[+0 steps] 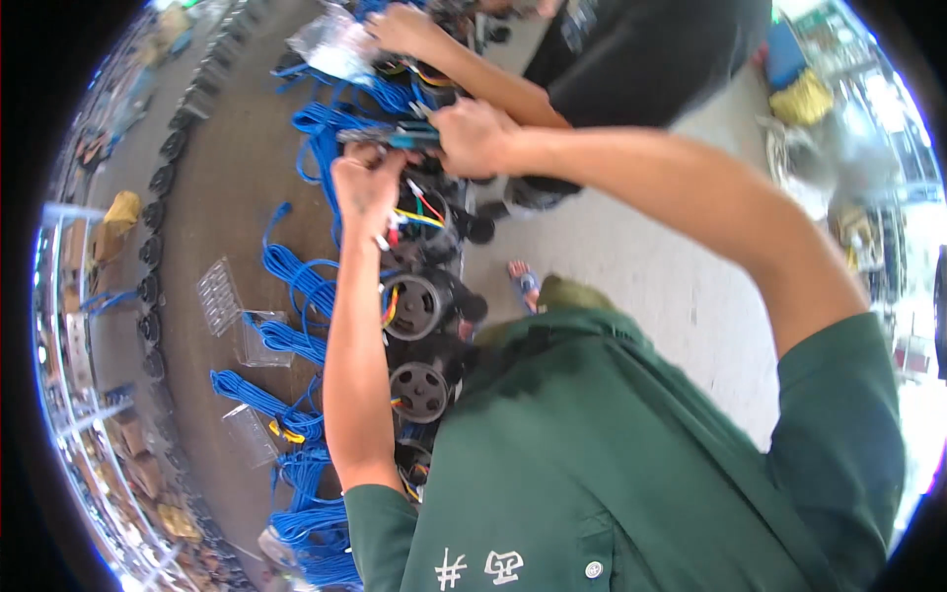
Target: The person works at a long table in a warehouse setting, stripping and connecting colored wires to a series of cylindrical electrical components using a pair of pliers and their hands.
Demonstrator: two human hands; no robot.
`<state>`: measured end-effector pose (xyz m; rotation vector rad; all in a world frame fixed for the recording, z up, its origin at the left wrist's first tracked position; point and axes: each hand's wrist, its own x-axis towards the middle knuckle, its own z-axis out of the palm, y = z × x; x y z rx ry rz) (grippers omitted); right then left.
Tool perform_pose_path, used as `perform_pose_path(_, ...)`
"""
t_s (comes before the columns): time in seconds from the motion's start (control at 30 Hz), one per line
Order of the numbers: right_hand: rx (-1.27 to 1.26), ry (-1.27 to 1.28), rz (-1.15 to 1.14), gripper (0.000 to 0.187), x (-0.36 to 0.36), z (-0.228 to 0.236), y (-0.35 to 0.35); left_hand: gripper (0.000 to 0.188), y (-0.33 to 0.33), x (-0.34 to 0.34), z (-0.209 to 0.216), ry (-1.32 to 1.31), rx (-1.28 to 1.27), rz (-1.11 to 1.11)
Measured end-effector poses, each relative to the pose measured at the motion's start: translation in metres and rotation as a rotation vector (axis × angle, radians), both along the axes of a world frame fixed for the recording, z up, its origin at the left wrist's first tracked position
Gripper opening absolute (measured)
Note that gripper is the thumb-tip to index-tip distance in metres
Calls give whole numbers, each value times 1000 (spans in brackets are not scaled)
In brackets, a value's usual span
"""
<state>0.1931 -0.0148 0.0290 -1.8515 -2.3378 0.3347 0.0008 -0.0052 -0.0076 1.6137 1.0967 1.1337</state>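
Note:
My right hand [473,138] is closed round the handles of pliers [412,136] with teal grips, their head pointing left. Close below that head, my left hand [365,183] has its fingers pinched together; what lies between them is too small to make out. Beneath my hands stands a black round housing [422,222] with red, yellow and green wires coming out of its open end. Nearer me, in the same row, are another black housing [414,306] and one with a slotted round end [422,390]. Coiled blue cables [296,276] lie to their left.
A co-worker's hand [404,30] reaches in beside a clear plastic bag [335,44], just beyond my hands. Clear plastic trays [219,296] rest on the brown table [212,178]. Dark parts [150,252] line its far left edge. Shelving [89,424] stands further left.

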Motion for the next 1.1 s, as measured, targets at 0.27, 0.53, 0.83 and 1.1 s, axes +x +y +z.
perform_pose_path(0.27,-144,361,-243,40,10,3,-19,18,-8,3,-6,121,111,131)
perform_pose_path(0.53,66,642,-148,32,-5,6,12,15,-12,3,4,100,-19,122)
perform_pose_path(0.83,-72,572,-167,25,-14,-2,33,18,-15,0,5,107,53,106)
perform_pose_path(1.1,29,735,-275,22,-8,14,-14,10,-1,-11,19,-60,-187,159)
